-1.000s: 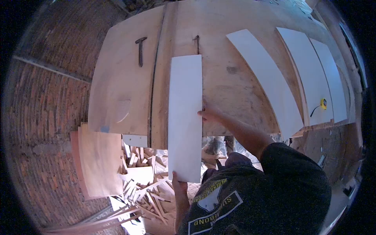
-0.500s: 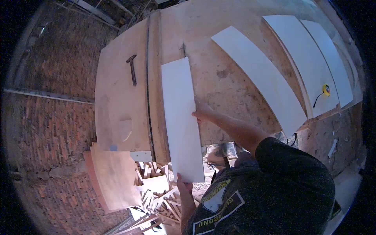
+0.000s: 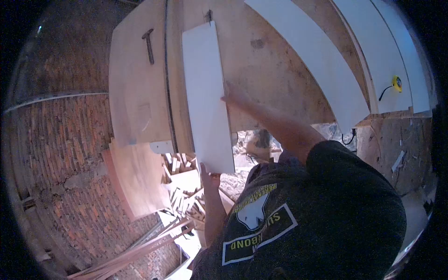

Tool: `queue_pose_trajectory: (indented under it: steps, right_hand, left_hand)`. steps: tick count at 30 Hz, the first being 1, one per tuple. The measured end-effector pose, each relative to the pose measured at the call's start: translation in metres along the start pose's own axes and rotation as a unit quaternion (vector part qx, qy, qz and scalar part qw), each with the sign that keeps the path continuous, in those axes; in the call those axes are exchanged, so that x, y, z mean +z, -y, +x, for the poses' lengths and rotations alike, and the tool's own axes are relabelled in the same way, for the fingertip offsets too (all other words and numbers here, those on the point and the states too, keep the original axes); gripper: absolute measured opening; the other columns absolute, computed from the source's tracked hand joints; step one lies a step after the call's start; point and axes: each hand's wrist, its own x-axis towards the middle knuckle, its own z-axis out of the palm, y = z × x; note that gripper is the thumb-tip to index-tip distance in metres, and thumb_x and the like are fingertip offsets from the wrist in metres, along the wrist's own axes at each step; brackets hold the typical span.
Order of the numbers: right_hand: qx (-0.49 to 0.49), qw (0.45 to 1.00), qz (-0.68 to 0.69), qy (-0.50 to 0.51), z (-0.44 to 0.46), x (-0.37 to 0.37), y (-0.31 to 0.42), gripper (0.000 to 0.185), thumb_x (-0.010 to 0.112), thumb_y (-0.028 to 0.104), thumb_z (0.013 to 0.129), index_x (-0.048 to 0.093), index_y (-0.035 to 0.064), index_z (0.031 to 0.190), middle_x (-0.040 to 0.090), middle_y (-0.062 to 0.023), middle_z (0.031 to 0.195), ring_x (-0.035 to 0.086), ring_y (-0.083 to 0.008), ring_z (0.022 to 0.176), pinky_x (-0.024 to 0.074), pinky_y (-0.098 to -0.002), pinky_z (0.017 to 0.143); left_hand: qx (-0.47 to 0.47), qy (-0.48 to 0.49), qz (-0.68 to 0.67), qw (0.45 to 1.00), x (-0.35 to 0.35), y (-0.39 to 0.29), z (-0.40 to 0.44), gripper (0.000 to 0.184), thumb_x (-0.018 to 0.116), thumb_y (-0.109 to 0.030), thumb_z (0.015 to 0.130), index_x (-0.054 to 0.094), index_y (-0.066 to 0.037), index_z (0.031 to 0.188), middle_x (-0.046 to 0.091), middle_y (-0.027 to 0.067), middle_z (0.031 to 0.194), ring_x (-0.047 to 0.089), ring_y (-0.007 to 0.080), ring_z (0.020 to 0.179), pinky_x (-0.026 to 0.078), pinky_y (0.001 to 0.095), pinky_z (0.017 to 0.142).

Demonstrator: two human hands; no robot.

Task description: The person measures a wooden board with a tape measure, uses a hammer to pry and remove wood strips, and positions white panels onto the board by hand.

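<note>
A long white board (image 3: 205, 84) lies along a wooden strip on the wooden table (image 3: 261, 65), its near end jutting past the table's front edge. My left hand (image 3: 209, 175) grips the corner of that near end, thumb on top, the other fingers mostly hidden underneath. Farther up, my right hand (image 3: 234, 96) holds the board's right edge with the thumb over the top face. Just beyond the board's far end, a small dark upright piece (image 3: 208, 17) shows at the tabletop; what it is I cannot make out.
A hammer (image 3: 148, 45) lies left of the wooden strip (image 3: 174, 84). On the right are a curved white panel (image 3: 317, 56), more white panels (image 3: 378, 51) and a yellow tape measure (image 3: 396, 84). Wood offcuts (image 3: 186, 196) are heaped below; a brick wall (image 3: 70, 154) stands left.
The camera has tilted downward, so the table and everything on it sit higher in view. Both hands keep their places on the board, which shows no clear shift against the table.
</note>
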Motion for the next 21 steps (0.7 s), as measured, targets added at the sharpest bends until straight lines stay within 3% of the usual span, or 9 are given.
queue_pose_trajectory:
  steps: [1,3,4,7,9,12,15,19,21]
  right_hand:
    - [-0.025,1.0,-0.015,-0.003,-0.028,0.001,0.0,0.086,0.076,0.023,0.083,0.031,0.0006,0.152,0.058,-0.0347,0.126,0.06,-0.048,0.116,0.0482,-0.0545,0.099]
    - [-0.051,0.998,-0.029,0.007,-0.091,0.0,0.008,0.09,0.075,0.024,0.083,0.026,0.0003,0.154,0.056,-0.0366,0.129,0.055,-0.0497,0.122,0.0443,-0.0542,0.104]
    - [-0.049,0.998,-0.026,0.022,-0.118,-0.003,0.018,0.091,0.075,0.024,0.083,0.024,0.0003,0.154,0.055,-0.0375,0.13,0.054,-0.0503,0.124,0.0431,-0.0538,0.106]
    - [0.037,0.99,0.031,0.13,-0.154,-0.04,0.071,0.093,0.074,0.021,0.083,0.019,0.0017,0.156,0.054,-0.0381,0.13,0.054,-0.0512,0.123,0.0437,-0.0525,0.106]
    - [0.081,0.974,0.05,0.206,-0.163,-0.04,0.083,0.093,0.073,0.019,0.084,0.016,0.0025,0.156,0.055,-0.0374,0.13,0.054,-0.0518,0.121,0.0439,-0.0528,0.105]
    - [0.014,0.976,0.04,0.212,-0.16,-0.027,0.076,0.092,0.072,0.018,0.084,0.018,0.0033,0.156,0.057,-0.0353,0.128,0.057,-0.0527,0.116,0.045,-0.0544,0.103]
    - [0.002,0.994,0.06,0.095,-0.169,-0.024,0.082,0.059,0.071,0.014,0.08,0.051,-0.003,0.133,0.055,-0.0298,0.129,0.06,-0.0489,0.113,0.0477,-0.0554,0.099]
    - [0.001,0.998,0.027,0.063,-0.17,-0.023,0.087,0.07,0.07,0.014,0.08,0.04,-0.0003,0.142,0.059,-0.0314,0.122,0.056,-0.0486,0.119,0.0457,-0.0535,0.102]
    - [-0.005,0.996,0.024,0.083,-0.167,-0.016,0.078,0.085,0.071,0.013,0.079,0.027,0.0013,0.151,0.061,-0.0323,0.118,0.06,-0.0521,0.109,0.0498,-0.0548,0.096]
  left_hand:
    - [0.023,-0.063,0.143,0.987,-0.009,-0.001,-0.005,0.063,0.073,-0.047,0.09,0.054,-0.002,0.13,0.062,0.0123,0.115,0.059,0.0245,0.107,0.052,0.0419,0.09]
    - [0.069,-0.172,0.416,0.891,-0.026,-0.002,-0.005,0.062,0.074,-0.047,0.089,0.057,0.0,0.126,0.063,0.0138,0.114,0.059,0.0252,0.106,0.052,0.0428,0.085]
    - [0.277,-0.248,0.498,0.783,-0.022,0.015,-0.027,0.062,0.078,-0.046,0.085,0.06,0.003,0.118,0.063,0.0178,0.113,0.059,0.0311,0.109,0.051,0.0467,0.086]
    - [0.585,-0.072,0.671,0.45,-0.01,0.007,-0.068,0.072,0.086,-0.033,0.076,0.055,0.007,0.126,0.057,0.0217,0.118,0.057,0.0354,0.111,0.05,0.0483,0.093]
    - [0.558,0.062,0.714,0.418,0.0,0.0,-0.076,0.103,0.087,-0.036,0.072,0.032,0.0,0.151,0.035,0.0257,0.151,0.036,0.0427,0.139,0.035,0.0534,0.113]
    - [0.49,0.143,0.773,0.376,0.003,-0.011,-0.054,0.11,0.084,-0.043,0.074,0.022,-0.001,0.155,0.023,0.024,0.161,0.022,0.0438,0.149,0.026,0.0544,0.118]
    - [0.496,0.216,0.769,0.342,0.012,-0.026,-0.024,0.112,0.082,-0.046,0.075,0.019,-0.001,0.156,0.019,0.024,0.163,0.018,0.0433,0.151,0.023,0.0545,0.12]
    - [0.511,0.267,0.744,0.338,0.012,-0.036,-0.014,0.111,0.082,-0.044,0.074,0.021,0.0,0.156,0.018,0.0254,0.163,0.018,0.0442,0.15,0.024,0.0541,0.12]
    - [0.501,0.275,0.75,0.334,0.014,-0.041,-0.017,0.111,0.082,-0.043,0.073,0.022,0.0,0.155,0.018,0.0262,0.162,0.019,0.0449,0.15,0.025,0.0543,0.119]
